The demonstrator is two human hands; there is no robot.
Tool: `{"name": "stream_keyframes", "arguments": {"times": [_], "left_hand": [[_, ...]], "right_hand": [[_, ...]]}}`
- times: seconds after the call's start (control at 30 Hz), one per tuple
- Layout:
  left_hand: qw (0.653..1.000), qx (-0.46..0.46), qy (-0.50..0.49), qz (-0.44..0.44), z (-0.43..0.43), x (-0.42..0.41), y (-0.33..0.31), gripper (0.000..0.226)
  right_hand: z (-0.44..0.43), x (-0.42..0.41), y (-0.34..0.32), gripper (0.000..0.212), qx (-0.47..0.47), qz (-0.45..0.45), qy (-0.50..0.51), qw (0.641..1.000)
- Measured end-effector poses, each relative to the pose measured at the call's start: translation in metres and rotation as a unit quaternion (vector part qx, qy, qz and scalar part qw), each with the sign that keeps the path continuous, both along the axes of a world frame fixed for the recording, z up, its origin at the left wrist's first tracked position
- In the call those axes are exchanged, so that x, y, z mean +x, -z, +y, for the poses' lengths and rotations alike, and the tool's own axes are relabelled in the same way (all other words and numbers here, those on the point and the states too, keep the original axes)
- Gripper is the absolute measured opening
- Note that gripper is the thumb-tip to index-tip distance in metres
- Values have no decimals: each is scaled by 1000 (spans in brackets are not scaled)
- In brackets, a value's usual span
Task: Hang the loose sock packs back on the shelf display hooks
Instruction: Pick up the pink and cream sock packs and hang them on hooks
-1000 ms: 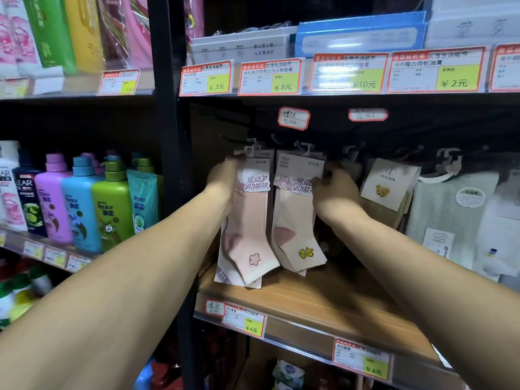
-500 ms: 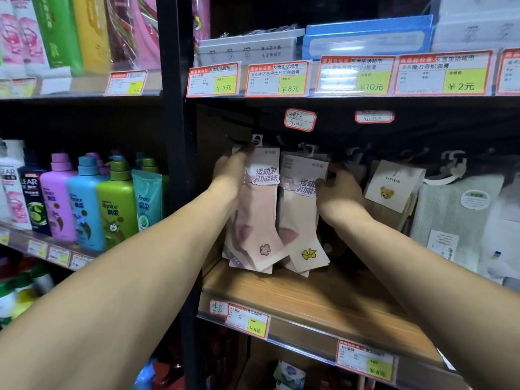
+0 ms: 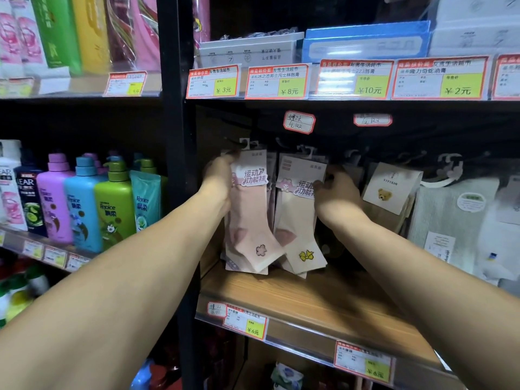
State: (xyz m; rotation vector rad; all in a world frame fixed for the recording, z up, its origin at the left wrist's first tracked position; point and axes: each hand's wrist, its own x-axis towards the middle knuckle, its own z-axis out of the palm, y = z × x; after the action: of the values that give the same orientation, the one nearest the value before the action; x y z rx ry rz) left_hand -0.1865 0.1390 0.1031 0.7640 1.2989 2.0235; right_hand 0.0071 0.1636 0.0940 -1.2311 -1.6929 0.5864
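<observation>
My left hand (image 3: 222,178) gripped the pink sock pack (image 3: 250,209) at its card. My right hand (image 3: 336,194) pinched the cream sock pack (image 3: 295,220) beside it. Both packs hung below the hooks (image 3: 246,143).

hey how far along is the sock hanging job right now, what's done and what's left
Done, apparently: the cream sock pack with the yellow bow and the bear-card pack hang at the hook row. In hand: the left hand grips the pink sock pack beside its hook; whether it is fully seated is unclear. The right hand steadies the cream pack. Left: no loose packs lie on the wooden shelf.
</observation>
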Motion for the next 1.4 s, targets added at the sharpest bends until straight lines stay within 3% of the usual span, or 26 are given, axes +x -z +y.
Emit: {"name": "stream_keyframes", "arguments": {"times": [0.27, 0.43, 0.63, 0.9, 1.03, 1.17, 1.4], "left_hand": [[993, -77, -37, 82, 4, -9, 5, 48], [993, -76, -51, 72, 3, -6, 11, 69], [994, -60, -58, 76, 1, -1, 19, 40], [987, -44, -121, 101, -7, 2, 24, 40], [988, -38, -107, 101, -15, 9, 24, 52], [988, -40, -83, 123, -25, 16, 30, 64], [977, -18, -62, 201, -54, 35, 35, 58]], "right_hand": [[0, 0, 1, 31, 3, 2, 2, 1000], [-3, 0, 8, 38, -8, -16, -11, 1000], [-2, 1, 14, 38, -16, -29, -22, 999], [-3, 4, 18, 34, -26, -39, -26, 999], [-10, 5, 21, 32, -31, -29, -31, 999], [-24, 13, 21, 39, 7, -23, -53, 998], [-58, 34, 17, 53, 40, -19, -114, 993]]}}
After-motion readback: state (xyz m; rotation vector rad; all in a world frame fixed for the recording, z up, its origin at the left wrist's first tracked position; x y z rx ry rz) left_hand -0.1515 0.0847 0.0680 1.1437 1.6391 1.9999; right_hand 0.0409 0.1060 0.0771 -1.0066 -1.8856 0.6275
